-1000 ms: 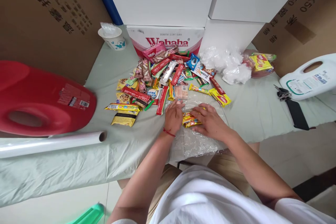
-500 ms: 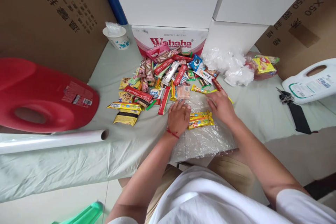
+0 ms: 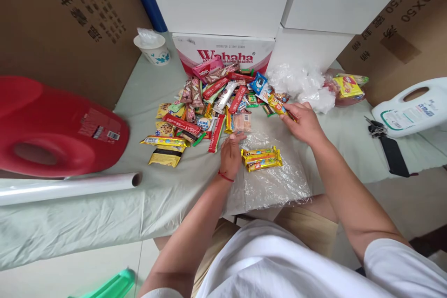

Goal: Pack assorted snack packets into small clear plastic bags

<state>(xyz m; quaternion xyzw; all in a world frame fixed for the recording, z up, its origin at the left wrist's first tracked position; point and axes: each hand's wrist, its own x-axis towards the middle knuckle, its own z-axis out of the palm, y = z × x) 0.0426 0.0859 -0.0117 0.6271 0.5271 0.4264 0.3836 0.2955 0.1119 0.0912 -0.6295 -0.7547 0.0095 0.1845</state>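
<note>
Right hand [image 3: 303,124] pinching a yellow packet [image 3: 276,104] at the near right edge of the snack pile [image 3: 209,95]
Grip, right: thumb and fingers pressed on the packet's near end, its far end pointing up and left toward the blue wrapper [image 3: 259,83]; left hand [image 3: 230,157] rests at the left side of the clear plastic film [image 3: 279,188], back of hand up, just beside the row of yellow bars [image 3: 261,159]; cannot tell whether its fingers grip the film. Bars lie side by side on the film, between the two hands and nearer the left. Pink packet [image 3: 242,122] lies just beyond the left fingertips; crumpled clear plastic [image 3: 302,84] sits beyond the right hand, and the Wahaha box [image 3: 223,49] stands behind the pile
</note>
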